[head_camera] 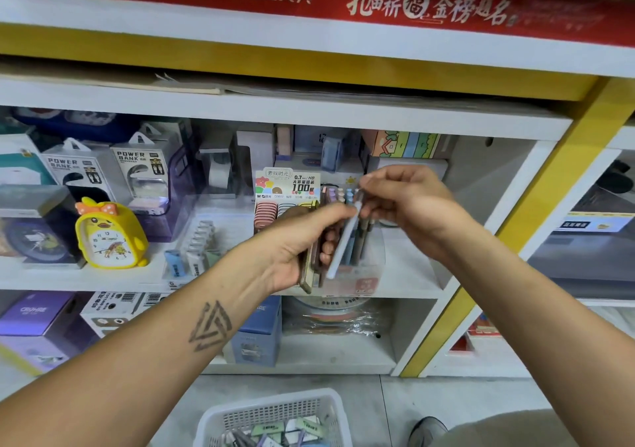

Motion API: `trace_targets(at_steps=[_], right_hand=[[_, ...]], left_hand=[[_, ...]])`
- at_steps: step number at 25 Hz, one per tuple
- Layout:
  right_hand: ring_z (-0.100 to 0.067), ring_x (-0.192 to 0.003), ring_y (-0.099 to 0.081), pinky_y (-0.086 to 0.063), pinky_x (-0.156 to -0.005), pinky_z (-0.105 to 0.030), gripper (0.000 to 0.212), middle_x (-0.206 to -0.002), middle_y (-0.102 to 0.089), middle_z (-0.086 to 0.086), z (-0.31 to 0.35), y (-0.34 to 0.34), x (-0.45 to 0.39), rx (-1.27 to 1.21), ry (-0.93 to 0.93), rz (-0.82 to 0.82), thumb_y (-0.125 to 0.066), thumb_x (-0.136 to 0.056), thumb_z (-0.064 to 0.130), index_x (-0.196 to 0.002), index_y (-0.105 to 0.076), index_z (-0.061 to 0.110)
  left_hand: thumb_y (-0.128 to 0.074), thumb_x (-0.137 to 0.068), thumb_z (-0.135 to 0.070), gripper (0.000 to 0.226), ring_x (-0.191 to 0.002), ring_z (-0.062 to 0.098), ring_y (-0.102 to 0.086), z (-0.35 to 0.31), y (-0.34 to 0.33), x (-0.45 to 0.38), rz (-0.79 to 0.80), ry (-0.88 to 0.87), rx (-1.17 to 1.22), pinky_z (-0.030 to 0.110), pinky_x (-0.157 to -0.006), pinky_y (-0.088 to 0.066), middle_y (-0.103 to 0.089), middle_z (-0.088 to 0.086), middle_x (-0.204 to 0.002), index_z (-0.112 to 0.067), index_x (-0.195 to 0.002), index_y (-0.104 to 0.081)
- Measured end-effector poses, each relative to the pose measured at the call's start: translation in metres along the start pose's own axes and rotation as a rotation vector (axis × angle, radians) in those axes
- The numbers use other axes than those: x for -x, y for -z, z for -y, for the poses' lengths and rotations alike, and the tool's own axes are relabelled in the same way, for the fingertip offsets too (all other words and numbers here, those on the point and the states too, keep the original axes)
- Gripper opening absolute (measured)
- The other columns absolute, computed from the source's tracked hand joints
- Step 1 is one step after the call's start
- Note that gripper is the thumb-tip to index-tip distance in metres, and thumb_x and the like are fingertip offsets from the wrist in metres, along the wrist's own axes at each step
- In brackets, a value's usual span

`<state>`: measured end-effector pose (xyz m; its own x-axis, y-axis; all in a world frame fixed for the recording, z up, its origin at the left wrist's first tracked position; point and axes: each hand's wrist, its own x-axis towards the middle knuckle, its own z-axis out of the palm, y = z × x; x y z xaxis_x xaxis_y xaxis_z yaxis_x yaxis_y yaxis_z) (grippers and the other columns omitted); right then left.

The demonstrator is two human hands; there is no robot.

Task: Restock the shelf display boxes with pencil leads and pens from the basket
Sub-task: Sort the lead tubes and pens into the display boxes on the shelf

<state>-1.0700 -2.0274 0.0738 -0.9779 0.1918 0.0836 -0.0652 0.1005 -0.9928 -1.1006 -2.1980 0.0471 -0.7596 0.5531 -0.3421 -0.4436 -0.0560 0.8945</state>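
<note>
A slim pale-blue plastic pen (343, 240) is being pinched at its top by the right hand (409, 202), before the shelf's clear pen display box (360, 275). A pen bundle (314, 261) is being gripped by the left hand (295, 244). Light, stiff, probably slippery; best pinched mid-barrel.

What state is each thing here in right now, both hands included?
Left hand: grips a bundle of pens.
Right hand: pinches the top of a pale blue pen.
Pale blue pen: tilted, partly out of the bundle.
Pencil lead display box: upright on the shelf, partly filled.
White basket: on the floor, holding stock.
Duck clock: upright.
</note>
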Motion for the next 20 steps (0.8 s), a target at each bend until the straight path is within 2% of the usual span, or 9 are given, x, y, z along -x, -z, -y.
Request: trace_targets(at_steps=[2, 4, 6, 8, 10, 13, 15, 18, 20], right_hand=[[-0.023, -0.058, -0.063, -0.052, -0.062, -0.034, 0.010, -0.073, -0.070, -0.018, 0.001, 0.017, -0.003, 0.099, 0.071, -0.121, -0.067, -0.093, 0.005, -0.093, -0.069, -0.004], [-0.027, -0.062, -0.068, -0.058, -0.068, -0.041, 0.003, -0.075, -0.070, -0.020, -0.004, 0.026, -0.006, 0.385, 0.143, -0.191, -0.069, -0.092, 0.006, -0.094, -0.068, 0.008], [-0.024, -0.068, -0.071, -0.062, -0.072, -0.040, 0.018, -0.077, -0.068, -0.012, -0.016, 0.028, -0.007, 0.606, 0.191, -0.163, -0.069, -0.092, 0.005, -0.090, -0.063, 0.022], [-0.010, -0.070, -0.071, -0.062, -0.074, -0.036, 0.021, -0.079, -0.068, 0.000, -0.029, 0.029, -0.005, 0.758, 0.240, -0.093, -0.067, -0.093, 0.009, -0.090, -0.058, 0.027], [-0.001, -0.070, -0.068, -0.060, -0.074, -0.035, 0.022, -0.078, -0.069, 0.006, -0.038, 0.030, -0.005, 0.852, 0.292, -0.045, -0.066, -0.094, 0.013, -0.093, -0.055, 0.032], [-0.003, -0.069, -0.066, -0.058, -0.071, -0.034, 0.027, -0.070, -0.068, 0.008, -0.041, 0.030, -0.006, 0.865, 0.310, -0.016, -0.068, -0.092, 0.015, -0.088, -0.051, 0.036], [-0.004, -0.067, -0.066, -0.056, -0.067, -0.031, 0.028, -0.072, -0.069, 0.014, -0.040, 0.030, -0.006, 0.866, 0.298, 0.025, -0.068, -0.091, 0.015, -0.085, -0.053, 0.037], [-0.004, -0.069, -0.066, -0.053, -0.066, -0.026, 0.024, -0.072, -0.069, 0.013, -0.040, 0.030, -0.006, 0.889, 0.266, 0.062, -0.069, -0.091, 0.015, -0.083, -0.058, 0.034], [-0.009, -0.076, -0.066, -0.053, -0.071, -0.031, 0.012, -0.074, -0.068, 0.007, -0.041, 0.031, -0.007, 0.973, 0.259, 0.054, -0.071, -0.091, 0.019, -0.084, -0.067, 0.028]], left_hand=[[-0.061, -0.080, -0.009, 0.015, -0.052, 0.013, -0.041, -0.005, 0.001, 0.001, 0.045, 0.083, 0.152, 0.018, -0.041, -0.034, -0.047, 0.004, -0.064, -0.008, -0.095, -0.057], [-0.056, -0.074, -0.002, 0.035, -0.058, 0.019, -0.056, -0.006, 0.005, 0.002, 0.044, 0.102, 0.246, 0.021, -0.045, -0.044, -0.057, 0.010, -0.072, -0.003, -0.109, -0.057], [-0.048, -0.090, -0.002, 0.028, -0.079, 0.027, -0.071, -0.006, 0.008, 0.001, 0.038, 0.089, 0.256, 0.030, -0.060, -0.055, -0.071, 0.017, -0.090, 0.002, -0.116, -0.057], [-0.039, -0.101, -0.008, 0.024, -0.102, 0.029, -0.071, -0.004, 0.009, 0.000, 0.063, 0.107, 0.246, 0.040, -0.079, -0.056, -0.073, 0.018, -0.107, 0.000, -0.118, -0.054], [-0.037, -0.104, -0.010, 0.023, -0.108, 0.030, -0.069, -0.002, 0.008, -0.001, 0.078, 0.113, 0.241, 0.045, -0.087, -0.055, -0.072, 0.019, -0.112, -0.002, -0.119, -0.051], [-0.037, -0.104, -0.009, 0.027, -0.109, 0.032, -0.068, -0.001, 0.007, -0.001, 0.087, 0.103, 0.236, 0.045, -0.084, -0.057, -0.070, 0.020, -0.114, 0.000, -0.126, -0.049], [-0.039, -0.103, -0.007, 0.029, -0.106, 0.033, -0.069, -0.001, 0.007, -0.001, 0.072, 0.096, 0.238, 0.044, -0.079, -0.059, -0.070, 0.022, -0.113, 0.002, -0.129, -0.049], [-0.043, -0.101, -0.005, 0.029, -0.090, 0.031, -0.073, -0.003, 0.011, -0.001, 0.021, 0.063, 0.257, 0.042, -0.072, -0.060, -0.071, 0.024, -0.110, 0.006, -0.126, -0.053], [-0.046, -0.101, -0.007, 0.026, -0.076, 0.027, -0.073, -0.005, 0.014, -0.001, -0.014, 0.046, 0.253, 0.037, -0.067, -0.060, -0.072, 0.022, -0.107, 0.007, -0.119, -0.058]])
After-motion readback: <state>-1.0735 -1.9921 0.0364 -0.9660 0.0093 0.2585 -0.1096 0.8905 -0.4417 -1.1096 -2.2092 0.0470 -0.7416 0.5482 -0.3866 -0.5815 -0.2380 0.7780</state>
